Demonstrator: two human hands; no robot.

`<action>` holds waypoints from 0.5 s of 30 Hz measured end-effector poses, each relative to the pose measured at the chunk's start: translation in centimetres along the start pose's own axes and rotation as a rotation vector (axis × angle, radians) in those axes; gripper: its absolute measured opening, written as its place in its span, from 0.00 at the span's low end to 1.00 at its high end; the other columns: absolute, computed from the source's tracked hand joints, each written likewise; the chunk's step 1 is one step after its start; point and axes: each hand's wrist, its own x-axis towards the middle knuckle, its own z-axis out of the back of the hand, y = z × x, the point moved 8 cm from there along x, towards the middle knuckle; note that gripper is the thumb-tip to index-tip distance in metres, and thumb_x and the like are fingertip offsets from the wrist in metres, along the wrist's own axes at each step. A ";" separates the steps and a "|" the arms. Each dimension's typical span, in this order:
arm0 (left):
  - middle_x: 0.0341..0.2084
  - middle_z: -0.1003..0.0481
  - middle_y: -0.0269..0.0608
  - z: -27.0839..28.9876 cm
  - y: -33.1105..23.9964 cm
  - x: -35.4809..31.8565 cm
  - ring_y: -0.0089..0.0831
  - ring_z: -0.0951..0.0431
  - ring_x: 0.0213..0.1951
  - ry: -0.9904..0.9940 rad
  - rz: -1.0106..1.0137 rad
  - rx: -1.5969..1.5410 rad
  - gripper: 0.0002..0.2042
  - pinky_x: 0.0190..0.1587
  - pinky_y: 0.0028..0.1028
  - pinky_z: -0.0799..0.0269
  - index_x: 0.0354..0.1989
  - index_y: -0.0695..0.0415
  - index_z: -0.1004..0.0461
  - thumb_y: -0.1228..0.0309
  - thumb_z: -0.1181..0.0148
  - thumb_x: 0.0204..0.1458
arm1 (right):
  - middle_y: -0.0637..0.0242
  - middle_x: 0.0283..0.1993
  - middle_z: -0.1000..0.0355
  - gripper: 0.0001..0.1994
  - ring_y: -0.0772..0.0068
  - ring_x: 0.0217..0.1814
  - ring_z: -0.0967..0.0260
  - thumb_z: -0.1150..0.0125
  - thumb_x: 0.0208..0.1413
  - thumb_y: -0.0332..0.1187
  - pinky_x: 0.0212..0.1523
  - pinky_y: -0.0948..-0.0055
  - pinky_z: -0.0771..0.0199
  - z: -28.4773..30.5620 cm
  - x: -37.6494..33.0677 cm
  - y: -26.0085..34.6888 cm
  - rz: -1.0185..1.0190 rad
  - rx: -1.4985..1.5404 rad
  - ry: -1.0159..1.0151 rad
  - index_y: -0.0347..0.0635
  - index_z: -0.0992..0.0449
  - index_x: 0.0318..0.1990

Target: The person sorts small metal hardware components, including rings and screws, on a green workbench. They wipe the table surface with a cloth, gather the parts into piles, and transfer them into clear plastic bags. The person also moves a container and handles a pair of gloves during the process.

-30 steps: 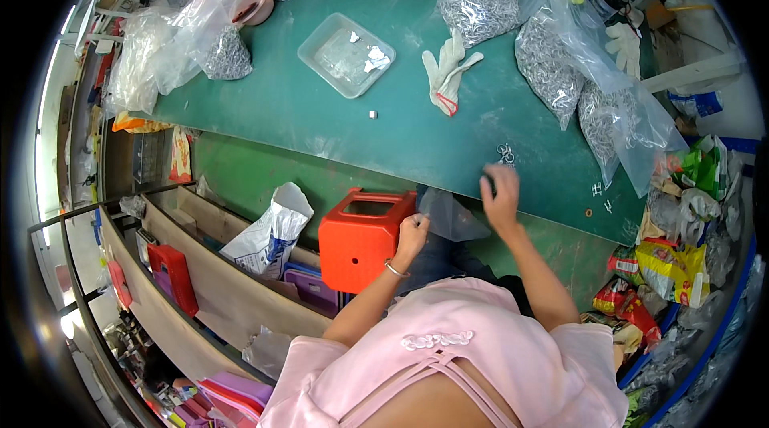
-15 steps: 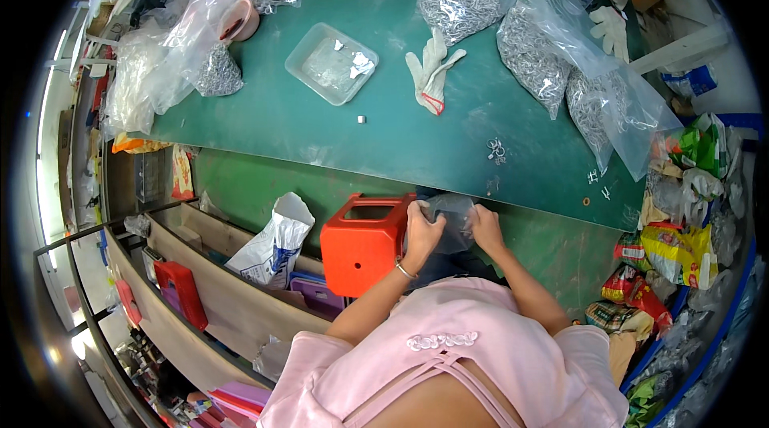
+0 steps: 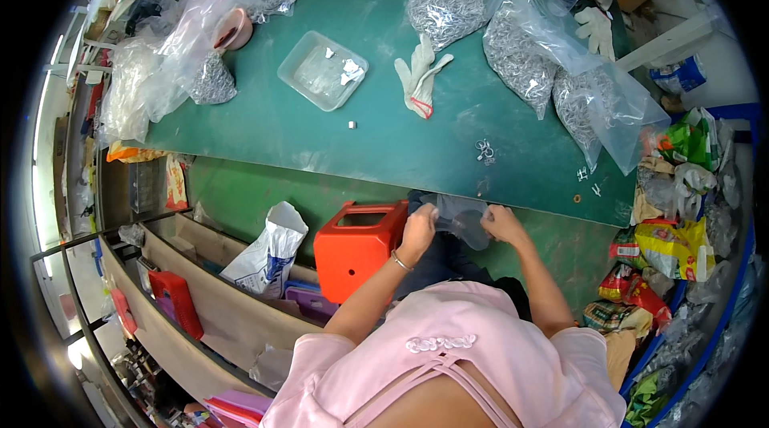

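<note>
A clear plastic bag [image 3: 463, 222] is stretched between my two hands, just below the near edge of the green table [image 3: 336, 147]. Its left side is gripped by my left hand [image 3: 419, 232], with fingers closed. My right hand [image 3: 503, 224] pinches the opposite side. The bag looks see-through, and I cannot make out anything inside it. On the table beyond lie a white work glove [image 3: 421, 79] with a red cuff edge, a small cluster of metal rings [image 3: 485, 151] and a tiny white block [image 3: 352, 125].
A clear plastic tub [image 3: 316, 79] holds a few white pieces. Bags of small metal parts [image 3: 448, 15] stand at the back right, another bag [image 3: 213, 79] at the left. A red stool [image 3: 358, 256] is beside my left forearm; filled packets [image 3: 673, 250] crowd the right.
My hands have moved slightly apart, pulling the bag wider between them. The view has shifted a little, so the table's things appear lower and further left.
</note>
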 end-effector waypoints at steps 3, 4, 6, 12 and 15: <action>0.21 0.31 0.58 -1.4 -1.0 0.5 0.57 0.30 0.28 0.050 -0.033 -0.056 0.05 0.27 0.45 0.35 0.26 0.63 0.35 0.76 0.51 0.52 | 0.59 0.20 0.30 0.16 0.64 0.21 0.31 0.36 0.44 0.37 0.22 0.68 0.30 3.9 -1.0 1.5 0.012 -0.183 -0.098 0.32 0.31 0.32; 0.20 0.31 0.58 -1.0 -1.2 0.5 0.57 0.29 0.27 0.038 -0.020 -0.066 0.05 0.27 0.45 0.35 0.26 0.63 0.35 0.76 0.51 0.52 | 0.58 0.22 0.30 0.19 0.62 0.24 0.30 0.34 0.41 0.39 0.25 0.67 0.29 6.0 -1.3 3.5 -0.039 -0.179 -0.221 0.33 0.30 0.35; 0.19 0.30 0.58 -0.7 -1.7 0.8 0.57 0.29 0.26 0.037 0.013 -0.075 0.06 0.26 0.43 0.35 0.26 0.64 0.34 0.76 0.51 0.52 | 0.58 0.30 0.32 0.24 0.58 0.33 0.31 0.32 0.39 0.41 0.32 0.64 0.29 8.6 -1.1 7.0 0.075 -0.157 -0.529 0.36 0.32 0.41; 0.18 0.30 0.57 0.7 -1.8 1.0 0.55 0.29 0.25 0.028 0.028 -0.056 0.07 0.26 0.40 0.34 0.24 0.65 0.32 0.75 0.50 0.52 | 0.58 0.47 0.39 0.23 0.54 0.43 0.34 0.35 0.43 0.37 0.38 0.61 0.30 7.7 4.6 8.8 0.304 -0.332 -0.759 0.40 0.35 0.47; 0.17 0.31 0.58 1.2 -1.2 0.3 0.56 0.29 0.25 0.011 0.047 -0.049 0.08 0.24 0.41 0.34 0.24 0.65 0.32 0.74 0.50 0.53 | 0.57 0.45 0.38 0.19 0.53 0.42 0.35 0.37 0.44 0.31 0.39 0.62 0.31 7.7 5.5 8.1 0.365 -0.244 -0.759 0.40 0.33 0.44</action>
